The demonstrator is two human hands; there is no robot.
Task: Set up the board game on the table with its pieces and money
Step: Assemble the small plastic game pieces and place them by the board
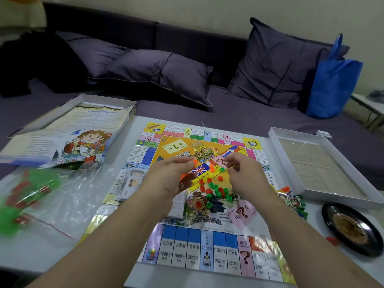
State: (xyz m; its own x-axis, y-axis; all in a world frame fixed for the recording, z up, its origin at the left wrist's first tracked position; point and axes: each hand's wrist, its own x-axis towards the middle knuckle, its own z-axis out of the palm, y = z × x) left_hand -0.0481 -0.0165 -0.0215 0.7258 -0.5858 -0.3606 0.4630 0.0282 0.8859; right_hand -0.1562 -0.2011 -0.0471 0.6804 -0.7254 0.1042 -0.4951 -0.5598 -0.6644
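Hands: left [170, 179] pinches orange pieces [194, 162], right [245, 173] curled, grip unclear; bag [52, 194] alongside.

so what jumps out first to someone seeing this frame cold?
The colourful game board spread across the white table, with both hands over its middle, pinching small orange and green houses from a scattered pile. Next, the clear bag of pieces at left and the black roulette wheel at right.

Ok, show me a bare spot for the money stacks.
Free: the white table between the board and the black roulette wheel. Crowded: the board's middle, strewn with small houses, and the left side under the plastic bag.
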